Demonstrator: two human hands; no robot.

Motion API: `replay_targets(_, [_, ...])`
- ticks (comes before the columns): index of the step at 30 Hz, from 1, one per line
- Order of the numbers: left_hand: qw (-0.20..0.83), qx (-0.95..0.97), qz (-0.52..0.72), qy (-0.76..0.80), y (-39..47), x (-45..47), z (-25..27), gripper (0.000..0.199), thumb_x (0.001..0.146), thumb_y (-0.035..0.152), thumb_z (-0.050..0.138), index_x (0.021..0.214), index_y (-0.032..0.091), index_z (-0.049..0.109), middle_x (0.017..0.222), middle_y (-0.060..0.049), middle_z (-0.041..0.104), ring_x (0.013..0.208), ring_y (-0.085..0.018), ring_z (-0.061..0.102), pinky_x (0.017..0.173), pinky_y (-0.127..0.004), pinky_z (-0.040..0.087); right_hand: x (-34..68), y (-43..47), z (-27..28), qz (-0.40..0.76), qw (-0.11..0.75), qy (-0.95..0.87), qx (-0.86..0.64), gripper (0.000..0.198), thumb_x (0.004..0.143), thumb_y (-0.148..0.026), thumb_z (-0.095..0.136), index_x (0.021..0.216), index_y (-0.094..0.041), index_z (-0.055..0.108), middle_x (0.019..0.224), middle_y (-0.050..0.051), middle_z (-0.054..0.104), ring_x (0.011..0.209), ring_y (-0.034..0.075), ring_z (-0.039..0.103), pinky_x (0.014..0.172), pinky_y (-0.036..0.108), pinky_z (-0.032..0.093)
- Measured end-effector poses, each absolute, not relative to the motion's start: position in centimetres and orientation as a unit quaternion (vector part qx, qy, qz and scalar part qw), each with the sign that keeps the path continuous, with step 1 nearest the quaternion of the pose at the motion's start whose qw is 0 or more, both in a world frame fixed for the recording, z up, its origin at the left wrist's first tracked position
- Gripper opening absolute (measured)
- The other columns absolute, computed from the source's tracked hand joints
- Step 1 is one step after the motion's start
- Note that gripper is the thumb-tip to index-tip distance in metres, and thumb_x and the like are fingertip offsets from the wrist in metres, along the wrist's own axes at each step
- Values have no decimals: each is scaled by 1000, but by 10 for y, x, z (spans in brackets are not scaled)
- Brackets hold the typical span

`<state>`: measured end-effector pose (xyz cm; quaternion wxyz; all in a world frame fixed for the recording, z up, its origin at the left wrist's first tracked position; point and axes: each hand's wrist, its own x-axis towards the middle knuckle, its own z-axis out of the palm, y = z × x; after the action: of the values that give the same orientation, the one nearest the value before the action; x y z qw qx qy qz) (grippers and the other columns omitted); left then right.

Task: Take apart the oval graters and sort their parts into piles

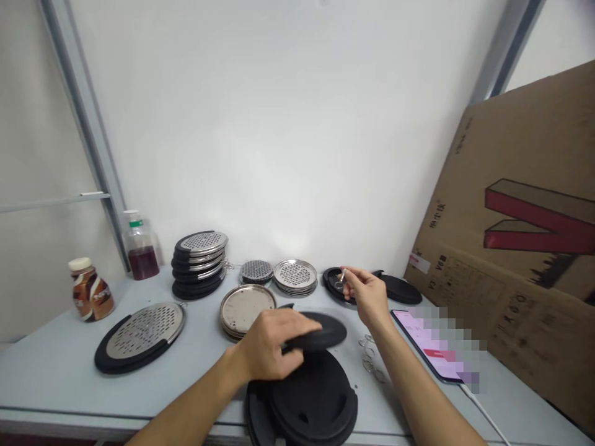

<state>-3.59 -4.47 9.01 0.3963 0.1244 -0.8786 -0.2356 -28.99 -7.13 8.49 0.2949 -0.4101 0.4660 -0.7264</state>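
My left hand [272, 344] grips a small black disc [320, 333] by its left edge, tilted above a larger black round piece [311, 396] with a notched rim. That piece lies on another black one near the table's front edge. Farther back, my right hand [367, 294] pinches a small metal ring [339, 285]. Behind it sits a black round tray [331, 272], partly hidden by the fingers. Several loose metal rings [368, 359] lie beside my right forearm. A stack of plain metal discs [247, 306] stands just beyond my left hand.
Perforated metal discs [295, 275] and smaller perforated discs [256, 271] are stacked by the wall. Left of them stands a stack of black-rimmed discs [199, 263]; one such disc [144, 331] lies nearer. Two bottles [143, 248] stand far left. A phone [430, 347] and large carton [520, 248] are right.
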Motion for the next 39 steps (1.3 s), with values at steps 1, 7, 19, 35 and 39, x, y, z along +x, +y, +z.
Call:
replay_targets(1, [351, 102, -227, -903, -40, -37, 89, 58, 70, 6, 56, 125, 24, 67, 112, -8, 72, 100, -29, 67, 91, -38, 49, -289, -71, 86, -727, 321, 449, -409, 35, 65, -39, 77, 86, -11, 71, 64, 4, 67, 44, 11, 51, 40, 24, 42])
replay_targets(7, [259, 136, -254, -922, -39, -39, 90, 42, 77, 23, 68, 119, 27, 69, 104, -7, 74, 94, -28, 68, 88, -37, 50, -275, -63, 89, -681, 380, 408, -473, 34, 68, -40, 78, 87, -12, 70, 67, 4, 67, 46, 11, 55, 43, 25, 46])
replay_targets(19, [504, 261, -482, -667, -57, -68, 65, 25, 76, 27, 74, 89, 18, 55, 75, 0, 65, 71, -15, 66, 67, -26, 53, -215, -41, 65, -618, 264, 442, -594, 24, 82, -38, 67, 93, -17, 73, 66, 3, 68, 52, 13, 56, 47, 24, 45])
replay_targets(35, [500, 260, -583, -585, -75, -51, 69, 23, 79, 30, 72, 91, 14, 63, 74, -2, 65, 67, -11, 62, 64, -21, 49, -217, -48, 59, -532, 265, 439, -674, 26, 90, -35, 55, 104, -19, 70, 70, 4, 65, 46, 13, 56, 44, 25, 46])
replay_targets(39, [490, 290, -438, -696, -68, -56, 65, 32, 68, 25, 81, 91, 17, 62, 91, -3, 66, 79, -15, 64, 70, -24, 51, -220, -53, 58, -571, 315, 460, -603, 26, 81, -40, 67, 93, -17, 68, 64, 2, 66, 45, 13, 55, 44, 24, 44])
